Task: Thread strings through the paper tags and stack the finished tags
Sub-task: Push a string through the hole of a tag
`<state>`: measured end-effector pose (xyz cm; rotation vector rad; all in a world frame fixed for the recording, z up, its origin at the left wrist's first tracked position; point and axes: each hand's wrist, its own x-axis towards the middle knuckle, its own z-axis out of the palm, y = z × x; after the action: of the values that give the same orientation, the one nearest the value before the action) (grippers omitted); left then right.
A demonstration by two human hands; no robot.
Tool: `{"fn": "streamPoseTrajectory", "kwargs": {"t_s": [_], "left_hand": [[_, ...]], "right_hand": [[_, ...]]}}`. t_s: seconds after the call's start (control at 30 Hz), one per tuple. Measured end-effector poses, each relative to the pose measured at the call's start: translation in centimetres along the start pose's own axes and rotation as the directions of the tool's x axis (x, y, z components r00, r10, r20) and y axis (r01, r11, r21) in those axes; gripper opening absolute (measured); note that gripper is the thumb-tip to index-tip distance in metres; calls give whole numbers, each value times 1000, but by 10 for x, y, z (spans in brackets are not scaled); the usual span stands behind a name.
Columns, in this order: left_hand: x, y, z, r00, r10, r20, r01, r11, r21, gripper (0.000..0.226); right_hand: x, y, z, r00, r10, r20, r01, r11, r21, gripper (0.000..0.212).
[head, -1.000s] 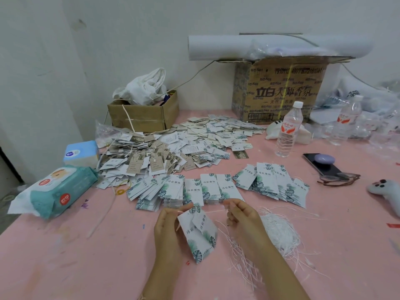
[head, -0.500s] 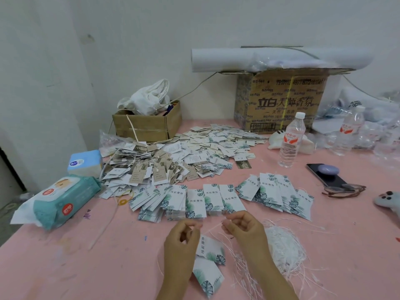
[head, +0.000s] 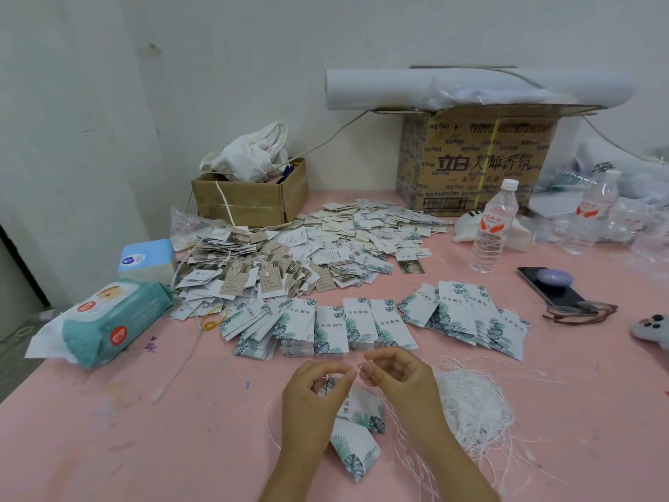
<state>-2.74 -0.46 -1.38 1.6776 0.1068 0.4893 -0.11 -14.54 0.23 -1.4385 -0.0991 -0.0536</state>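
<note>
Two white tags with green leaf prints (head: 356, 434) hang between my hands low over the pink table (head: 144, 447). My left hand (head: 313, 403) pinches their top end, and a thin white string (head: 358, 373) stands at my fingertips. My right hand (head: 400, 380) pinches that same string right beside the left. A tangle of loose white strings (head: 470, 403) lies just right of my right wrist. Rows of fanned leaf-print tags (head: 362, 324) lie beyond my hands. Behind them spreads a big heap of strung tags (head: 289, 259).
A wet-wipe pack (head: 108, 320) and a blue tissue box (head: 146, 259) sit at the left. Two cardboard boxes (head: 249, 197) (head: 478, 161) stand against the wall. A water bottle (head: 492, 226), a phone (head: 550, 288), glasses (head: 583, 311) and a grey toy (head: 651, 329) are at the right.
My hands have come closer together, fingertips almost touching at the string. The two tags dropped lower and now hang below my left hand. The camera tilted up a little.
</note>
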Motion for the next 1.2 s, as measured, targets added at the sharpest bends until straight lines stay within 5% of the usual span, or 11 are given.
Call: {"fn": "streamPoseTrajectory", "kwargs": {"t_s": [1.2], "left_hand": [[-1, 6, 0, 997, 68, 34, -70, 996, 59, 23]], "right_hand": [[-3, -2, 2, 999, -50, 16, 51, 997, -66, 5]]}}
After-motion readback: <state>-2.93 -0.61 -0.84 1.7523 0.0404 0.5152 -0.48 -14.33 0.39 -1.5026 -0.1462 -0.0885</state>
